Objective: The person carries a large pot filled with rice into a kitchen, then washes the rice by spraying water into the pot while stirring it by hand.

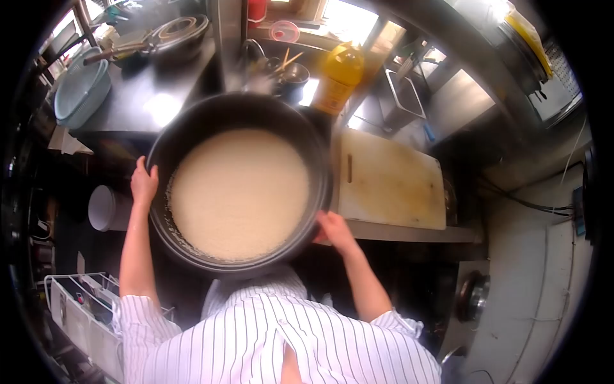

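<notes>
A large round dark pot point(240, 105) is held up in front of my body, tilted so that its inside shows. Pale rice point(240, 192) fills its bottom with a fairly level surface, and loose grains cling to the lower left wall. My left hand point(144, 182) grips the pot's left side, fingers partly behind the rim. On the lower right side, my right hand point(331, 228) holds the rim, its fingertips hidden by the pot. To the right of the pot, a white cutting board point(391, 182) with brown stains lies on the counter.
Behind the pot stands a yellow bottle point(339, 77) beside a small pan point(293, 75). A blue-grey basket point(83, 93) and stacked metal bowls point(179, 32) are at the upper left. A white bucket point(105, 208) is left of my arm, above a white rack point(83, 320).
</notes>
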### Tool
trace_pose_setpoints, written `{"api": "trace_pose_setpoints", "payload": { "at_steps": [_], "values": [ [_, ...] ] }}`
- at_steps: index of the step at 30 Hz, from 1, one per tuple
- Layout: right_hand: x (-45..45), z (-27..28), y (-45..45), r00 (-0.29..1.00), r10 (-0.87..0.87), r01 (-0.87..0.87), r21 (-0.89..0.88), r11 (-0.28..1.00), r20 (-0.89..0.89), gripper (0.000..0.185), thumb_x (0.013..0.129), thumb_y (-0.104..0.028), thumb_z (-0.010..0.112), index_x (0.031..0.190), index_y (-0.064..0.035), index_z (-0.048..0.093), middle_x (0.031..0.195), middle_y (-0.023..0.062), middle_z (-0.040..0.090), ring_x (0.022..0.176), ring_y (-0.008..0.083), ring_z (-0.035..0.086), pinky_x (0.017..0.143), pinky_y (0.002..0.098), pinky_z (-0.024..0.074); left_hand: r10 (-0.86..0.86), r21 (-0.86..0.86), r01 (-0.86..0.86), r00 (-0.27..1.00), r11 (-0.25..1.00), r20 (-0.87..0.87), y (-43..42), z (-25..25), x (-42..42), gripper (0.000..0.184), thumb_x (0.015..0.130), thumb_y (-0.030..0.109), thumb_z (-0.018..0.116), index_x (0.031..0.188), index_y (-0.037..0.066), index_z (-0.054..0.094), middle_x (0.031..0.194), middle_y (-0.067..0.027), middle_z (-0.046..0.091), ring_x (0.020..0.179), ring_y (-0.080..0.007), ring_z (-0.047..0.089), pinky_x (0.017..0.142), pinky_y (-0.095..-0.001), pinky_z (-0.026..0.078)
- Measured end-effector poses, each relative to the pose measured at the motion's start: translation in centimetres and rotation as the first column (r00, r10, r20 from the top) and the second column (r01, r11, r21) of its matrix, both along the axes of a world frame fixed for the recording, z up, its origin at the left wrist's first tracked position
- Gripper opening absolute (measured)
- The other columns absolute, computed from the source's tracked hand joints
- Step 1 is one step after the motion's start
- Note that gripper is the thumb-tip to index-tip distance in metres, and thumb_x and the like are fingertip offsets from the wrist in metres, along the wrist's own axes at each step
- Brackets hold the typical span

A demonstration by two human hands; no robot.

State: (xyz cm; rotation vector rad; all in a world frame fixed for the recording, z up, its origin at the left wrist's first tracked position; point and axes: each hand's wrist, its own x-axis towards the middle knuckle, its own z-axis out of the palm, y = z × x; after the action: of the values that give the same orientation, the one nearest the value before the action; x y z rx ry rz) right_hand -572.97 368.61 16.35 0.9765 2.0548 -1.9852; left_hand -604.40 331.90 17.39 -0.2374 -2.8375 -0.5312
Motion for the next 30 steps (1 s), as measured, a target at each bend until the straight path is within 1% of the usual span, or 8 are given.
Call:
{"api": "trace_pose_setpoints", "payload": {
  "at_steps": [4,11,15,18,21,25,27,30],
  "values": [
    [-3.3,-3.8,5.8,0.997,-0.054,0.054,0.009,0.999,0.063,0.055,0.09,-0.05,0.028,0.076,-0.0023,0.053,0.064,0.0114,0.061,0.051,0.018,0.059,0.046,0.0241,0.0437,-0.008,-0.065,0.008,1.0,0.998,-0.001,0.2,-0.9,-0.2,0.053,0.076,0.028,0.06,0.12,0.007,0.041,0.097,-0.0226,0.056,0.09,-0.0384,0.054,0.076,-0.0445,0.044],
    [-15.5,-6.1,16.3,0.962,0.17,-0.018,0.574,0.819,-0.214,0.028,0.081,-0.024,0.058,0.098,-0.0019,0.055,0.086,0.0107,0.062,0.082,0.0207,0.06,0.073,0.0303,0.0463,0.017,-0.08,-0.019,0.999,0.997,-0.031,3.4,-0.6,2.6,0.051,0.077,0.021,0.06,0.121,0.005,0.042,0.102,-0.0193,0.052,0.094,-0.0337,0.052,0.079,-0.0389,0.043],
    [-24.5,-4.0,18.5,0.917,0.369,-0.201,0.624,0.755,-0.15,0.045,0.077,-0.018,0.062,0.117,-0.008,0.047,0.107,0.0132,0.057,0.095,0.0234,0.056,0.082,0.0313,0.0449,-0.1,-0.32,0.011,0.96,0.947,-0.261,6.2,1.2,5.5,0.051,0.071,0.016,0.064,0.117,0.003,0.045,0.112,-0.0161,0.047,0.109,-0.033,0.041,0.089,-0.0408,0.036],
    [-28.9,-3.2,18.4,0.81,0.554,-0.466,0.361,0.808,-0.193,0.065,0.077,-0.008,0.059,0.133,-0.0127,0.027,0.127,0.0144,0.041,0.111,0.0278,0.045,0.091,0.0359,0.0406,-0.226,-0.257,0.168,0.95,0.952,-0.215,10.8,1.9,9.6,0.05,0.068,0.013,0.064,0.115,0.003,0.048,0.119,-0.0161,0.045,0.114,-0.0345,0.039,0.092,-0.0421,0.032],
    [-31.0,-3.3,17.7,0.742,0.545,-0.615,-0.074,0.785,-0.39,0.061,0.076,-0.005,0.057,0.132,-0.0091,0.031,0.121,0.0091,0.048,0.108,0.0182,0.047,0.088,0.028,0.0408,-0.187,-0.239,0.2,0.979,0.95,0.077,15.1,-0.5,12.5,0.058,0.072,0.024,0.065,0.123,0.007,0.043,0.131,-0.0147,0.035,0.126,-0.0317,0.026,0.099,-0.0473,0.024],
    [-32.7,-2.4,16.3,0.758,0.557,-0.613,-0.078,0.786,-0.34,0.047,0.079,-0.007,0.055,0.124,-0.0068,0.043,0.108,0.0068,0.056,0.097,0.0145,0.053,0.082,0.0247,0.0428,0.031,-0.229,0.038,0.956,0.973,0.291,17.3,-3.8,13.3,0.061,0.079,0.038,0.054,0.13,0.01,0.036,0.137,-0.0145,0.026,0.129,-0.0295,0.02,0.103,-0.0493,0.016],
    [-32.6,0.0,16.3,0.776,0.61,-0.532,0.352,0.77,-0.162,0.03,0.081,-0.006,0.05,0.111,-0.0039,0.055,0.095,0.0058,0.06,0.085,0.0144,0.057,0.074,0.0231,0.0449,0.093,-0.245,-0.013,0.943,0.97,0.319,17.4,-5.0,13.4,0.061,0.082,0.041,0.05,0.132,0.01,0.033,0.139,-0.0146,0.024,0.13,-0.0295,0.018,0.104,-0.0495,0.014],
    [-32.9,2.0,20.0,0.741,0.605,-0.523,0.315,0.792,-0.292,0.02,0.083,-0.01,0.049,0.097,-0.0006,0.059,0.081,0.0035,0.059,0.07,0.0126,0.054,0.062,0.0235,0.0426,0.141,-0.335,-0.05,0.956,0.941,0.256,17.0,-6.1,13.5,0.06,0.084,0.044,0.042,0.133,0.011,0.03,0.14,-0.0149,0.021,0.131,-0.0292,0.016,0.105,-0.0492,0.012]
  ]
}}
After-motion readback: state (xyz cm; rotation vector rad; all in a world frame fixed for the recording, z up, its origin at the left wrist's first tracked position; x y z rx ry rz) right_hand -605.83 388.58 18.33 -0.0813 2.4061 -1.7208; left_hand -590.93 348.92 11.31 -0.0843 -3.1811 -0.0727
